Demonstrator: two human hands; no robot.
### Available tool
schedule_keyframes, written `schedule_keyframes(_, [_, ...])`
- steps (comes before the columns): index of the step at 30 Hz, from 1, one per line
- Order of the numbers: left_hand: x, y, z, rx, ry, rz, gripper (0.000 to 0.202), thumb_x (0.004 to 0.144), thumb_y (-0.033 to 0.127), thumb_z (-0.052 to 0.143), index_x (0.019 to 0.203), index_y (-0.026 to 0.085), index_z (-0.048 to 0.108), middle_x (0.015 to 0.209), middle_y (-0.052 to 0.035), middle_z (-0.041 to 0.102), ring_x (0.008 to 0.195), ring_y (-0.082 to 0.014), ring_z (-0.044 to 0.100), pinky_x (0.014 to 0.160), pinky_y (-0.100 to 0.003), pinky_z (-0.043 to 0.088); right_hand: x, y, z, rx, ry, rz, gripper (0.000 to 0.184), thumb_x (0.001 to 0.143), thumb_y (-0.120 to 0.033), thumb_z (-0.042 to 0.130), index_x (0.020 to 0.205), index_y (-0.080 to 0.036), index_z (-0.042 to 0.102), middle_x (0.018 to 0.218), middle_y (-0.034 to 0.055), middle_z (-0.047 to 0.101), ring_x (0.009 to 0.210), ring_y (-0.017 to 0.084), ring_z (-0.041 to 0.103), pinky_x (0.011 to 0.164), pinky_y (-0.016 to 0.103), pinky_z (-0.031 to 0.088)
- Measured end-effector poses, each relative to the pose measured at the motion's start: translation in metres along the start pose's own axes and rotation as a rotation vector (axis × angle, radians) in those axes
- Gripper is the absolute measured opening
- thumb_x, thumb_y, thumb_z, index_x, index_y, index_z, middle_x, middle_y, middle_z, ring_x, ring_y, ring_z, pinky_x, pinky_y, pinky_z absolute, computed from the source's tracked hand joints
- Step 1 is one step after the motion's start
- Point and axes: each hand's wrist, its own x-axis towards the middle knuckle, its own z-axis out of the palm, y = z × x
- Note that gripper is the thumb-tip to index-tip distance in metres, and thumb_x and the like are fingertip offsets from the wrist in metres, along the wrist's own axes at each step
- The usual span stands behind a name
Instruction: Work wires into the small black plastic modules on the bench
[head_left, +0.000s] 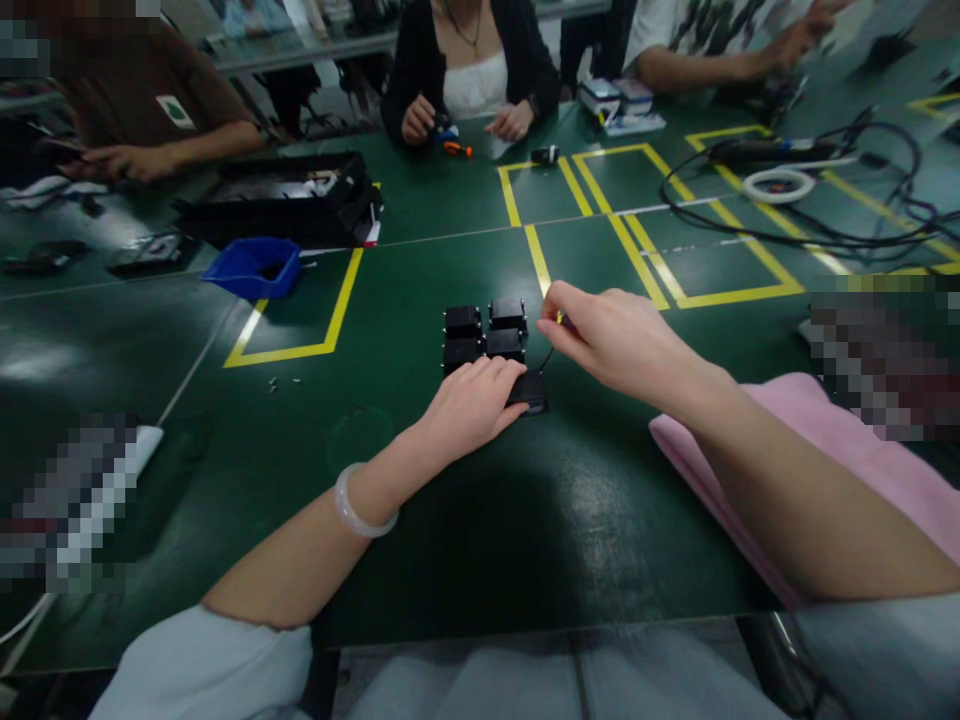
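Note:
My left hand lies closed over a small flat black block on the green table, pressing it down. Just behind it stand several small black box-shaped parts packed together in a square. My right hand hovers to the right of these parts, its thumb and forefinger pinched on a thin dark wire that runs down to the block. A pale bangle sits on my left wrist.
A blue bin and a black tray stand at the back left. Yellow tape outlines mark the table. Cables and a white ring lie at the back right. A pink cloth lies under my right arm. Other people work opposite.

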Motion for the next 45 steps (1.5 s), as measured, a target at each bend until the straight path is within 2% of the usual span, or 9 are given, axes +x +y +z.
schedule_keyframes(6, [0.0002,0.0002,-0.0008,0.000,-0.014,-0.011,0.038,0.092,0.037,0.055,0.121,0.014,0.049,0.111,-0.0097,0.062,0.101,-0.0232,0.059,0.085,-0.034,0.046,-0.0009,-0.0007,-0.0008,0.030,0.008,0.003,0.029,0.092,-0.030,0.036,0.116,-0.019,0.047,0.078,0.0032,0.065,0.063,0.017,0.057,0.056,0.026,0.026])
schedule_keyframes(11, [0.0002,0.0004,-0.0010,0.001,-0.015,-0.008,0.038,0.092,0.037,0.055,0.121,0.013,0.049,0.112,-0.0095,0.061,0.102,-0.0236,0.059,0.086,-0.035,0.046,0.0001,-0.0013,-0.0003,-0.037,0.004,-0.001,0.030,0.095,-0.039,0.032,0.103,-0.020,0.053,0.075,0.0040,0.065,0.063,0.018,0.057,0.055,0.027,0.024])
schedule_keyframes(16, [0.0005,0.0000,-0.0002,0.002,-0.013,-0.011,0.039,0.092,0.037,0.056,0.121,0.013,0.049,0.112,-0.0095,0.062,0.101,-0.0238,0.059,0.086,-0.035,0.046,-0.0001,-0.0017,-0.0003,0.003,-0.002,-0.011,0.028,0.093,-0.032,0.033,0.114,-0.020,0.048,0.079,0.0030,0.066,0.061,0.016,0.055,0.054,0.027,0.024])
schedule_keyframes(23, [0.0001,0.0005,-0.0002,0.005,-0.006,-0.005,0.038,0.092,0.037,0.056,0.120,0.014,0.049,0.111,-0.0094,0.062,0.100,-0.0234,0.059,0.085,-0.034,0.046,-0.0007,-0.0011,0.0003,-0.021,-0.006,-0.025,0.026,0.094,-0.036,0.035,0.104,-0.021,0.052,0.075,0.0027,0.065,0.063,0.017,0.057,0.055,0.027,0.024])
schedule_keyframes(28, [0.0004,0.0002,0.0002,0.008,-0.003,-0.012,0.038,0.091,0.037,0.057,0.120,0.014,0.049,0.111,-0.0101,0.062,0.101,-0.0235,0.059,0.085,-0.034,0.046,-0.0011,-0.0012,0.0000,0.041,-0.003,-0.048,0.027,0.091,-0.030,0.037,0.114,-0.020,0.047,0.079,0.0026,0.065,0.064,0.017,0.056,0.056,0.026,0.026])
schedule_keyframes(33, [0.0008,0.0008,-0.0007,0.004,-0.012,-0.014,0.038,0.092,0.037,0.056,0.120,0.014,0.049,0.111,-0.0096,0.062,0.100,-0.0231,0.059,0.085,-0.034,0.046,0.0004,-0.0017,0.0004,0.015,-0.009,-0.035,0.028,0.094,-0.040,0.036,0.104,-0.021,0.053,0.073,0.0022,0.064,0.063,0.017,0.056,0.055,0.026,0.024])
schedule_keyframes(39, [0.0002,0.0005,-0.0005,0.001,-0.006,-0.008,0.038,0.092,0.037,0.056,0.121,0.014,0.048,0.111,-0.0094,0.062,0.101,-0.0232,0.059,0.085,-0.034,0.046,-0.0002,-0.0014,-0.0001,0.038,-0.009,-0.034,0.025,0.093,-0.032,0.035,0.109,-0.021,0.050,0.076,0.0020,0.064,0.063,0.016,0.056,0.055,0.026,0.025])
schedule_keyframes(45, [0.0001,0.0000,-0.0010,0.000,0.001,0.001,0.037,0.092,0.037,0.055,0.121,0.014,0.049,0.112,-0.0097,0.061,0.101,-0.0231,0.059,0.085,-0.034,0.046,0.0010,-0.0010,-0.0001,0.002,-0.013,-0.013,0.027,0.093,-0.040,0.036,0.101,-0.021,0.054,0.075,0.0033,0.064,0.064,0.017,0.056,0.057,0.027,0.026])
